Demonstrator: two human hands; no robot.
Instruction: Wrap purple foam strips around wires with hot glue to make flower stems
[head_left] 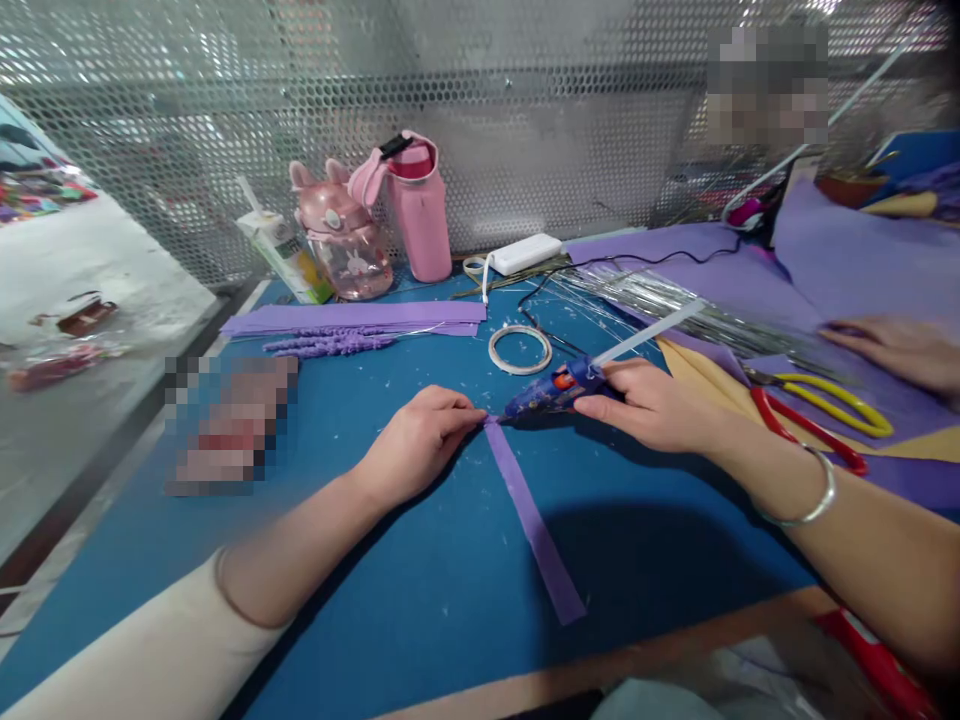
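Observation:
On the blue tabletop (420, 560) lies a long purple paper strip (534, 525), running from the middle down toward the front edge. My left hand (427, 440) pinches the strip's far end between thumb and fingers. In my right hand (645, 400) is a blue hot glue gun (551, 388), with a pale glue stick (649, 332) poking out of its back. The gun's nozzle points left and sits right beside the pinched end; whether it touches the strip I cannot tell. Just behind the gun rests a roll of tape (520, 349).
Purple strips (360, 318) and a purple fuzzy stem (330, 343) lie at the back left, before a pink bottle (421, 215) and a clear cup (349, 262). Wire stems (675, 305) and scissors (825, 400) are at the right, near another person's hand (900, 350).

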